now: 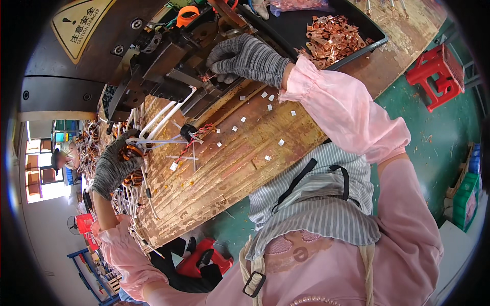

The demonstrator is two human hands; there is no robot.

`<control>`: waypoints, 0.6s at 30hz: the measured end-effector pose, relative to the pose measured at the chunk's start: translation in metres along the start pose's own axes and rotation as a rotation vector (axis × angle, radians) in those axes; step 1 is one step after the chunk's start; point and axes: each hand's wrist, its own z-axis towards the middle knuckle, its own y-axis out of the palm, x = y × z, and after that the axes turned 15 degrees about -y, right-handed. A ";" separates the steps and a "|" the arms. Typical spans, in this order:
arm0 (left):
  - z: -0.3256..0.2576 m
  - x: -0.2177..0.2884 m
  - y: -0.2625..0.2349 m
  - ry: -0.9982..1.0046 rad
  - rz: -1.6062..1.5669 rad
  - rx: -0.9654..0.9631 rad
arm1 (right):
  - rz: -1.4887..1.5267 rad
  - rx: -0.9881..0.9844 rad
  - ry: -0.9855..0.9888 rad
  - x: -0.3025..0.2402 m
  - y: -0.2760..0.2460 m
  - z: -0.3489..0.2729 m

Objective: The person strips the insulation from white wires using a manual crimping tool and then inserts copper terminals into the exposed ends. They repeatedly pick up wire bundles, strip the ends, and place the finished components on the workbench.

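The right hand [245, 58], in a grey knit glove, is at the black press [168, 66] at the far edge of the bench [229, 168]. Its fingers are pinched together on a thin red wire end [206, 78] that it feeds into the press opening. The left hand [115, 163], gloved too, is closed around a coil wound with copper wire [131, 151], near the bench's left edge, with white leads [163, 115] running from there toward the press.

To do this well, I judge the wire end should go in straight and level, held close to its tip so it cannot bend, with the fingertips kept clear of the press opening. The left hand should leave the leads a little slack.

The wire end points away from the person into the press, and its long axis runs roughly from the bench's left edge up toward the far edge. A black tray of copper lugs [334, 38] sits at the far right corner
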 end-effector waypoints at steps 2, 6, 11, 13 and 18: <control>-0.002 0.004 0.000 0.002 0.017 0.002 | 0.000 -0.018 0.016 0.000 -0.002 0.001; -0.001 0.003 -0.001 0.026 0.048 0.019 | 0.066 -0.011 0.061 -0.003 -0.004 0.001; -0.002 0.000 0.000 0.009 0.000 0.008 | -0.067 -0.022 0.048 -0.003 -0.001 0.002; -0.002 0.000 0.000 -0.002 -0.009 0.002 | -0.144 -0.040 0.048 -0.004 -0.001 0.002; -0.005 0.009 0.002 0.008 -0.005 0.000 | -0.518 -0.039 -0.139 -0.001 -0.009 0.002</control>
